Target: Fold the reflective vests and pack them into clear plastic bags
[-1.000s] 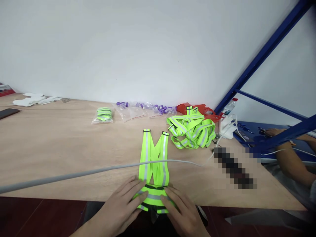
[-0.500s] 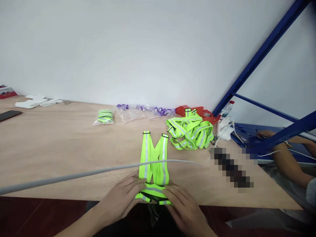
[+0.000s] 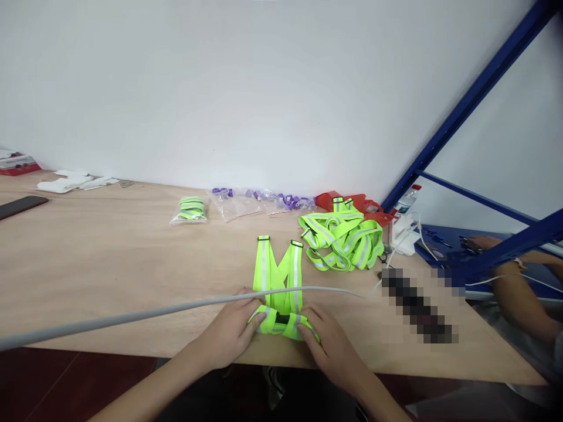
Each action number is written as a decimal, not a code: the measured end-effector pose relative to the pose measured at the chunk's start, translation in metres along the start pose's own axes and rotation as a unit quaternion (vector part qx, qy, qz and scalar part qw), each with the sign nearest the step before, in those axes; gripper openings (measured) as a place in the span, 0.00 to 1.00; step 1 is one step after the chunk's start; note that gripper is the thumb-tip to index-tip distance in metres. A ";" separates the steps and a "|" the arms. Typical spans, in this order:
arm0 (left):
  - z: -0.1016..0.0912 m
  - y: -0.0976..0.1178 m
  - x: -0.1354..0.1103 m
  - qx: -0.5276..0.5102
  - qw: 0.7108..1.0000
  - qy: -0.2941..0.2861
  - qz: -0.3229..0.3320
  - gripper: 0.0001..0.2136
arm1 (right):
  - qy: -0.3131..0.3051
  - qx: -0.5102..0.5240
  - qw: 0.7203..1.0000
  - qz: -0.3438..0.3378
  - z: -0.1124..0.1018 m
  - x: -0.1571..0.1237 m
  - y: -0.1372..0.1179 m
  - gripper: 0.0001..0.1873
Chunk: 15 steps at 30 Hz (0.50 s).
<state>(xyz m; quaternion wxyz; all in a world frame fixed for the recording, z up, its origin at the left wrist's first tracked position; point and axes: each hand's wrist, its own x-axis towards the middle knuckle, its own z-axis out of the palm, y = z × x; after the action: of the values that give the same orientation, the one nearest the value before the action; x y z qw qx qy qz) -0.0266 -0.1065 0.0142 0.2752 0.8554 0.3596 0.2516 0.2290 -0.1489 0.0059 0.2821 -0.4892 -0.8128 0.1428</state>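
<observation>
A neon-yellow reflective vest (image 3: 278, 281) made of elastic straps with grey stripes lies before me near the table's front edge. Its two shoulder straps point away from me, each with a black slider at the far end. The waist part is folded up over the lower straps, and a black buckle piece shows at its middle. My left hand (image 3: 237, 328) grips the fold's left end between thumb and fingers. At the right end, my right hand (image 3: 323, 337) pinches the fold the same way. A thin grey cable crosses the view above the vest.
A heap of similar reflective straps (image 3: 347, 237) lies at the right back beside red plastic bags (image 3: 365, 203). Further left are clear bags with purple items (image 3: 288, 201) and a bagged folded vest (image 3: 191, 209). A phone (image 3: 21, 205) lies far left. Another person's arm (image 3: 519, 299) shows beyond the blue frame.
Both hands have moved away from me, folding the waist part up onto the straps. The black buckle piece now faces up in the middle.
</observation>
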 end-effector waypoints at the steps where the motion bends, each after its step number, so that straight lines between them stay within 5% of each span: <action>1: 0.001 0.000 0.002 0.003 1.000 0.008 -0.005 0.16 | 0.002 -0.010 1.000 -0.002 0.000 0.002 0.002 0.10; 11: 0.021 -0.022 0.018 0.083 0.995 0.052 -0.025 0.16 | -0.043 -0.117 0.992 -0.010 0.006 0.023 0.036 0.12; 15: 0.036 -0.032 0.019 0.159 0.983 0.072 -0.049 0.20 | 0.017 -0.141 0.989 0.031 0.015 0.024 0.047 0.16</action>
<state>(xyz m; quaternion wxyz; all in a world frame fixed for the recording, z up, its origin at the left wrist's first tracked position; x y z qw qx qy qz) -0.0074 -0.0842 -0.0284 0.1207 0.8493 0.4552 0.2388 0.2446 -0.1043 -0.0223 0.2196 -0.5512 -0.8045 0.0268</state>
